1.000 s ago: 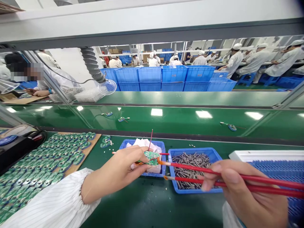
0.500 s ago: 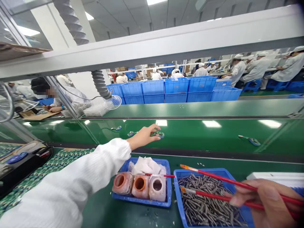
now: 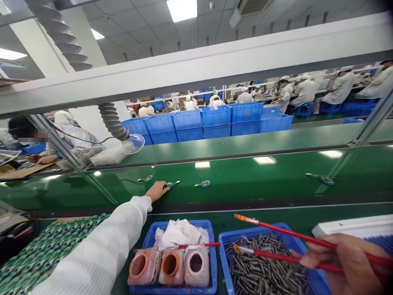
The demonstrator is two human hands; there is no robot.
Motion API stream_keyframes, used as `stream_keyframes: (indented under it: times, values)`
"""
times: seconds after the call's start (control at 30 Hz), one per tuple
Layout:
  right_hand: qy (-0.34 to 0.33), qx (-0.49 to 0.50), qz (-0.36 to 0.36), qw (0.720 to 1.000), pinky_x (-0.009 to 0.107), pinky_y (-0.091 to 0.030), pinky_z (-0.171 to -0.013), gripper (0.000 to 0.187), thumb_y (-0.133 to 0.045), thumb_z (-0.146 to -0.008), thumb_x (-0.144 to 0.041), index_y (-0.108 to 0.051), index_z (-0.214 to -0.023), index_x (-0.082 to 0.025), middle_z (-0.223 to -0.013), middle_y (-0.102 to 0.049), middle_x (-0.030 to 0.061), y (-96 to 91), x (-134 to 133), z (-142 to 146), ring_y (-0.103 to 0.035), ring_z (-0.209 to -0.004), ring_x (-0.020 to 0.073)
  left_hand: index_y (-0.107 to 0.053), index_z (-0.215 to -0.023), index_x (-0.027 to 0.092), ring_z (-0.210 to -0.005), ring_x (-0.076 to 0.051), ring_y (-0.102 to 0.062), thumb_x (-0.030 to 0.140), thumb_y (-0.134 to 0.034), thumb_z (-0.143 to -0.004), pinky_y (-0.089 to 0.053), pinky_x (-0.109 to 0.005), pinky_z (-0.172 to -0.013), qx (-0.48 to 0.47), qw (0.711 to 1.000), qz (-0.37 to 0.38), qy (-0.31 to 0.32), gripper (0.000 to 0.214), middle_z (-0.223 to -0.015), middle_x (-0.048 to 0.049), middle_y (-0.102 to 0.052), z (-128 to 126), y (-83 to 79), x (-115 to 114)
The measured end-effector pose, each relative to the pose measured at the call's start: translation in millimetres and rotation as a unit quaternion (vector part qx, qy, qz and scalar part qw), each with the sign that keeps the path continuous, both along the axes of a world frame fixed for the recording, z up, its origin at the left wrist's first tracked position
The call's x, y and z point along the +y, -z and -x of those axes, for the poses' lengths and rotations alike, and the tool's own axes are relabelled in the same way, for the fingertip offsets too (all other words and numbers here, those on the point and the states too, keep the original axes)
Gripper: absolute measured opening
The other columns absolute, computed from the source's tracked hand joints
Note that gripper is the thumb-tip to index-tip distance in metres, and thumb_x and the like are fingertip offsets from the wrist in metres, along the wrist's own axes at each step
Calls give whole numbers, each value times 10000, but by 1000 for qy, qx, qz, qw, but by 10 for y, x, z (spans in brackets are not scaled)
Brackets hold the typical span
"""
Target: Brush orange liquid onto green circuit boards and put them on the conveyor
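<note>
My left hand (image 3: 156,191) reaches out over the green belt (image 3: 239,180), its fingers closed at a small circuit board (image 3: 170,185) with a white connector and thin wires. Part of that board is hidden by the fingertips. Another such circuit board (image 3: 205,184) lies just to its right on the belt. My right hand (image 3: 346,256) grips two red paintbrushes (image 3: 287,231), their orange-stained bristles pointing left. These brushes hang above a blue bin of grey metal pins (image 3: 260,266), which look like small screws or rods.
A blue tray (image 3: 214,262) holds three stained jars (image 3: 172,266), white tissue (image 3: 181,233) and a red-handled brush (image 3: 199,245). Rows of green circuit boards (image 3: 52,250) lie at left. A metal frame bar (image 3: 196,61) crosses above. A fume duct (image 3: 112,121) hangs at left; co-workers sit beyond.
My left hand has moved left from one circuit board, which now lies free on the belt, to another. The view has shifted right. My right hand still holds both brushes.
</note>
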State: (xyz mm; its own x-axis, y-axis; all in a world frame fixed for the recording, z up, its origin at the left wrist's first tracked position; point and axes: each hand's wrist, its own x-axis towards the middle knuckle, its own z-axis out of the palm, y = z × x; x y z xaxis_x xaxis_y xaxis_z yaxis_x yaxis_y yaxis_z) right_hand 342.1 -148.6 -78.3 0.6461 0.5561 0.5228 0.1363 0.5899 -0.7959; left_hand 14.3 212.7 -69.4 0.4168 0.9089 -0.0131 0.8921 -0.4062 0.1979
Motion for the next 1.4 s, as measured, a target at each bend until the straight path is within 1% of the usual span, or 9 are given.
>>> stream_keyframes:
  times: [0.13,0.23,0.4,0.5,0.6,0.8,0.93,1.17,1.4]
  values:
    - [-46,-48,-47,997,280,-626,-506,138,-583,-962,-229,-721,-969,-217,-670,-698,47,-298,63,185,-673,-489,193,-635,-1145,160,-966,-228,-665,314,-633,-922,-564,-434,-828,-103,994,-26,3,270,-1147,-81,-665,-80,-53,-53]
    - [-34,8,-18,999,253,-623,-540,142,-611,-965,-292,-712,-907,-211,-692,-693,32,-497,53,375,-668,-508,160,-654,-1073,156,-913,-214,-666,329,-627,-923,-565,-413,-804,-234,967,-98,-8,230,-1080,-67,-678,-1,-392,-266]
    - [-49,23,-15,998,279,-614,-497,164,-640,-949,-330,-710,-887,-195,-694,-694,40,-604,30,486,-659,-489,173,-554,-962,183,-1030,-165,-639,398,-529,-960,-463,-275,-662,-512,823,-242,-38,216,-884,83,-650,396,-1196,-965]
    - [-62,27,-17,998,279,-615,-496,162,-635,-954,-325,-708,-887,-197,-691,-693,36,-599,36,516,-659,-489,170,-444,-752,159,-924,-80,-654,381,-366,-1008,-294,-250,-515,-644,732,-222,-34,348,-730,110,-637,545,-1500,-1426]
    - [-75,29,-22,997,270,-615,-495,161,-637,-955,-324,-704,-879,-199,-688,-691,29,-610,30,574,-655,-487,160,-457,-678,193,-684,-49,-607,354,-662,-823,-326,-203,-455,-728,671,-132,-39,299,-727,113,-688,556,-1524,-1814]
    - [-99,1,-16,995,305,-627,-517,135,-626,-965,-303,-697,-907,-204,-709,-695,21,-674,0,709,-662,-516,165,-734,-836,251,-551,-75,-568,136,-860,-498,-533,-124,-460,-803,580,73,-116,379,-794,28,-765,483,-1079,-2404]
    - [-98,-58,-12,993,298,-623,-547,136,-605,-979,-288,-689,-919,-200,-725,-703,21,-713,-3,842,-676,-543,168,-801,-846,251,-676,-140,-676,203,-930,-412,-588,-147,-577,-752,620,155,-160,455,-910,-25,-792,548,-840,-2764]
    - [-185,-287,3,940,239,-590,-621,109,-576,-997,-266,-667,-950,-229,-728,-702,-19,-988,94,931,-687,-630,136,-813,-885,291,-1032,-333,-680,439,-845,-642,-611,-362,-760,-633,747,151,-138,287,-1205,-87,-727,802,-533,-3137]
    - [-301,-471,90,824,182,-467,-502,207,-565,-987,-295,-651,-829,-193,-654,-646,-47,-1571,548,1118,-619,-525,100,-811,-845,296,-707,-222,-644,506,-729,-768,-551,-295,-519,-641,734,157,-161,238,-1112,-79,-729,896,-400,-3273]
